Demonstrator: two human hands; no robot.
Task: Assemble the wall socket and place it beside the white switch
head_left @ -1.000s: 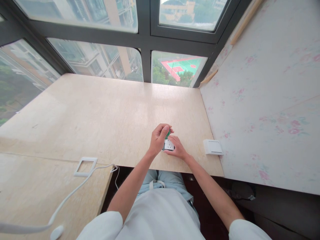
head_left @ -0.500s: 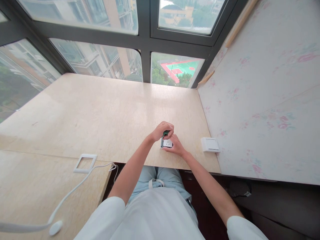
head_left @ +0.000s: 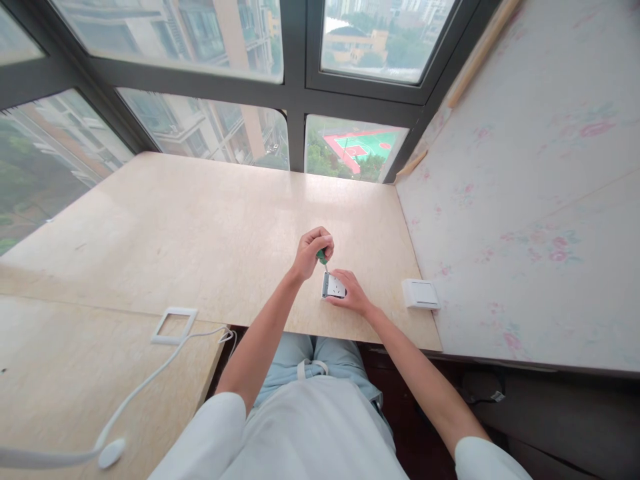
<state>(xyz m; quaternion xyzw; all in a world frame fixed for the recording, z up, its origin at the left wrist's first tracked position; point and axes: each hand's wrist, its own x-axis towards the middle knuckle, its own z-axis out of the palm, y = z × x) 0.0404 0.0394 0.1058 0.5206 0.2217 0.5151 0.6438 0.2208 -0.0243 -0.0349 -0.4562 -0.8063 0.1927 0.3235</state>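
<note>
My left hand (head_left: 315,253) is closed around the green handle of a screwdriver (head_left: 321,257). The screwdriver's thin metal shaft points down at the upper left part of a wall socket (head_left: 337,287). Whether its tip sits in a screw is too small to tell. The socket has a white face with slots and a grey frame along its left side, and it lies on the wooden surface. From the right, my right hand (head_left: 353,293) grips the socket, thumb at the lower edge and fingers at the upper edge.
A white square frame (head_left: 174,325) lies on the left board, beside a white cable (head_left: 150,377) with a round white piece (head_left: 111,453). At the right, a white switch box (head_left: 421,293) stands against the flowered wall (head_left: 530,200). Dark-framed windows (head_left: 295,93) rise behind the wooden surface (head_left: 240,220).
My left hand has moved up and a little left with the screwdriver, so its shaft now shows. My right hand keeps its hold on the socket. The camera view has shifted slightly.
</note>
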